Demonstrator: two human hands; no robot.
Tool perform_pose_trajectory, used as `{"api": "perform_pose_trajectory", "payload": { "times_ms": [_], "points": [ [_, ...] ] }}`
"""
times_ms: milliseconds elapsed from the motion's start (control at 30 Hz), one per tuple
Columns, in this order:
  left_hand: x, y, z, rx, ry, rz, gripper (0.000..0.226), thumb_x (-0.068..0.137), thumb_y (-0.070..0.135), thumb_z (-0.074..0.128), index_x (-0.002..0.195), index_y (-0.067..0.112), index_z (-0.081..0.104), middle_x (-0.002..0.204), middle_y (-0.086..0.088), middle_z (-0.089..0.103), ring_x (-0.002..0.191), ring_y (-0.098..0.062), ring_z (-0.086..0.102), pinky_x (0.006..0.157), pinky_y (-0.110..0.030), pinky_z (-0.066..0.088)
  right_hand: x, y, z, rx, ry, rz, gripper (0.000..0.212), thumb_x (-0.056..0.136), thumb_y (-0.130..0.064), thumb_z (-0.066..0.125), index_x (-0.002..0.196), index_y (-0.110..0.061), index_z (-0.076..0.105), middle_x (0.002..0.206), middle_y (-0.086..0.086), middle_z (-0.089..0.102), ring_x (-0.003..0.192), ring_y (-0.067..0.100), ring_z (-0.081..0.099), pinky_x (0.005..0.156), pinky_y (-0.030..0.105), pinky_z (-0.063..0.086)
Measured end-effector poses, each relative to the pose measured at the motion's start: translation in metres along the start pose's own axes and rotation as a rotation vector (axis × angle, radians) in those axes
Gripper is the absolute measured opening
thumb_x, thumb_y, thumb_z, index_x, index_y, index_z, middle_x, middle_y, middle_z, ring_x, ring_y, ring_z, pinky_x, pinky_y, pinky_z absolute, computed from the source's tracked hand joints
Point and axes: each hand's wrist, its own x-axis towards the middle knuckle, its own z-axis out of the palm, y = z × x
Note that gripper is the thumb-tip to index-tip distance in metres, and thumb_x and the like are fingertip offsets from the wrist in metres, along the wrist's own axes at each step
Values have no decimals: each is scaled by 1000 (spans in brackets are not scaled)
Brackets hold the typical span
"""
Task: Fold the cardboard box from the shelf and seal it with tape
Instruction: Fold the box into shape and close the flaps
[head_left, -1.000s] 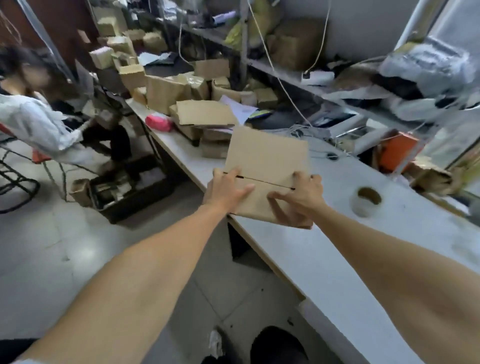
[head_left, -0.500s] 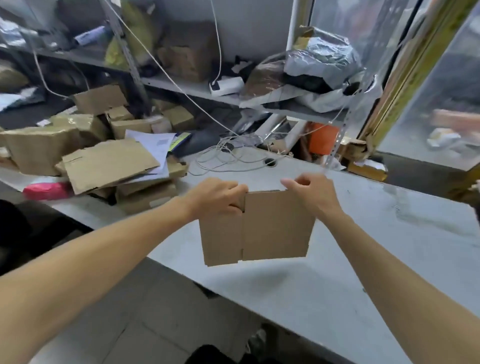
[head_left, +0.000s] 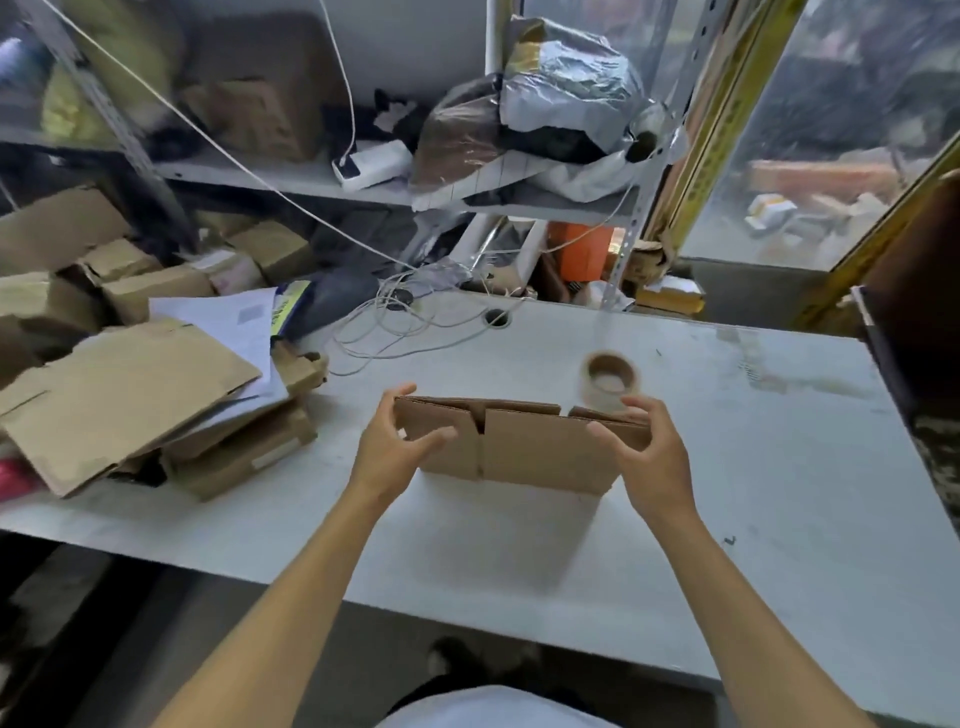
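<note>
The box (head_left: 519, 447) is still flat, but it has come down. Half a second ago the person held it up in the air by its top edge. Now it stands on its edge on the table (head_left: 753, 519), right in front of the person. The left hand (head_left: 389, 447) grips the box's end at 9 o'clock, thumb in front and fingers behind. The right hand (head_left: 649, 452) grips the end at 3 o'clock the same way. This looks like the start of pushing the flat box open into shape. The tape (head_left: 610, 376) waits just behind the box, at about 1 o'clock. No flap is folded yet, so most of the job is left.
</note>
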Motion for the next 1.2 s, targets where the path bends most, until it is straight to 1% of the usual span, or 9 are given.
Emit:
{"api": "perform_pose_trajectory", "payload": {
  "times_ms": [167, 300, 533, 600, 700, 800, 933, 1100, 1200],
  "points": [
    [8, 10, -5, -119, -180, -65, 114, 54, 64, 73, 153, 30, 27, 152, 2, 38, 141, -15, 34, 108, -31, 34, -15, -11, 11, -42, -16, 36, 61, 80, -40, 77, 132, -37, 46, 115, -24, 57, 118, 14, 53, 99, 36, 46],
    [13, 15, 0, -66, -455, -41, 105, 66, 63, 73, 153, 28, 27, 148, 4, 47, 135, -17, 48, 109, -35, 43, -32, -16, 33, -82, -109, 2, 86, 79, -39, 79, 149, -37, 30, 147, -16, 40, 132, 7, 38, 104, 28, 38],
    [7, 28, 5, -106, -136, -186, 65, 75, 58, 72, 118, 27, 36, 128, -2, 56, 111, -22, 62, 89, -39, 55, -39, -14, 27, -222, -57, -74, 81, 79, -41, 77, 146, -41, 31, 140, -13, 41, 124, 4, 39, 100, 29, 45],
    [-3, 29, 6, -132, -169, -95, 48, 81, 51, 72, 110, 25, 45, 128, 3, 55, 120, -19, 57, 86, -29, 49, -40, -10, 28, -259, -7, -99, 79, 80, -40, 77, 146, -38, 34, 134, -10, 44, 120, 5, 42, 93, 20, 43],
    [-14, 20, 9, -132, -272, -43, 45, 72, 53, 69, 109, 35, 50, 134, 10, 50, 133, -17, 48, 101, -39, 46, -42, -1, 32, -311, 30, -145, 78, 79, -41, 77, 144, -35, 36, 121, -11, 46, 108, 6, 46, 81, 10, 39],
    [-15, 13, 12, -16, -288, -6, 61, 67, 54, 73, 118, 51, 41, 138, 16, 40, 132, -16, 45, 96, -32, 45, -40, 10, 33, -316, 44, -173, 74, 78, -42, 77, 140, -31, 39, 113, -12, 49, 99, 5, 50, 76, 10, 41],
    [-10, 12, 11, 138, -296, 61, 91, 62, 61, 76, 141, 61, 29, 147, 10, 28, 134, -15, 36, 106, -44, 42, -38, 20, 32, -321, -3, -265, 51, 79, -35, 78, 122, -28, 51, 114, -11, 53, 102, 4, 51, 77, 3, 39],
    [9, 23, 9, 212, -329, 122, 58, 54, 70, 73, 107, 50, 63, 162, 15, 9, 149, -20, 16, 113, -51, 32, -31, 24, 29, -318, -61, -293, 33, 82, -30, 76, 110, -34, 58, 115, -11, 52, 108, 7, 47, 83, 3, 37],
    [17, 21, 14, 196, -359, 108, 47, 55, 68, 73, 94, 41, 69, 164, 18, 7, 150, -21, 21, 113, -54, 34, -22, 22, 25, -267, -98, -257, 27, 84, -35, 73, 107, -39, 59, 112, -18, 53, 109, 3, 46, 84, 12, 38]
  ]
}}
